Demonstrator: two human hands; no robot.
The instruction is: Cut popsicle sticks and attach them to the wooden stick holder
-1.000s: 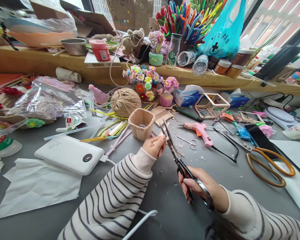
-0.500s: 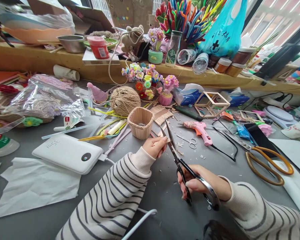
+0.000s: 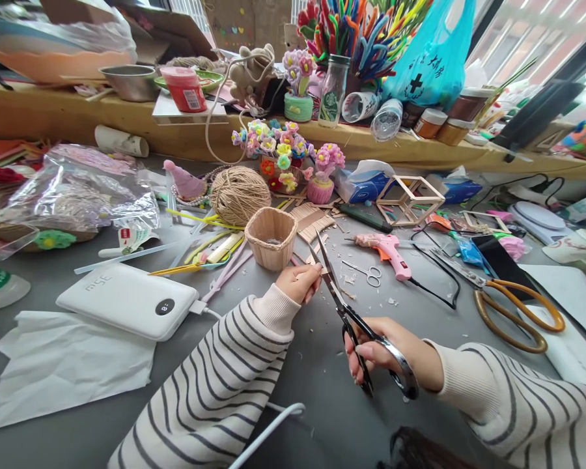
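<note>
My left hand (image 3: 300,283) is closed in a pinch on a small pale wooden strip (image 3: 323,269), mostly hidden by the fingers. The strip's end lies at the blades of the large scissors (image 3: 339,301), which point away from me, slightly parted. Around the black handles, my right hand (image 3: 385,352) has its thumb and fingers through the loops. Just beyond my left hand stands a small square wooden basket (image 3: 271,242) with a braided rim. Flat wooden sticks (image 3: 313,221) lie behind it, and wood scraps are scattered to the right.
A pink glue gun (image 3: 388,253), small scissors (image 3: 368,272) and big orange-handled scissors (image 3: 512,306) lie to the right. On the left are a white power bank (image 3: 127,299) and tissue (image 3: 73,365). A twine ball (image 3: 239,194) sits behind the basket; a crowded ledge runs across the back.
The view has shifted slightly, so the scene sits a little further left. Both hands keep nearly the same places, with the scissors still beside the left fingertips.
</note>
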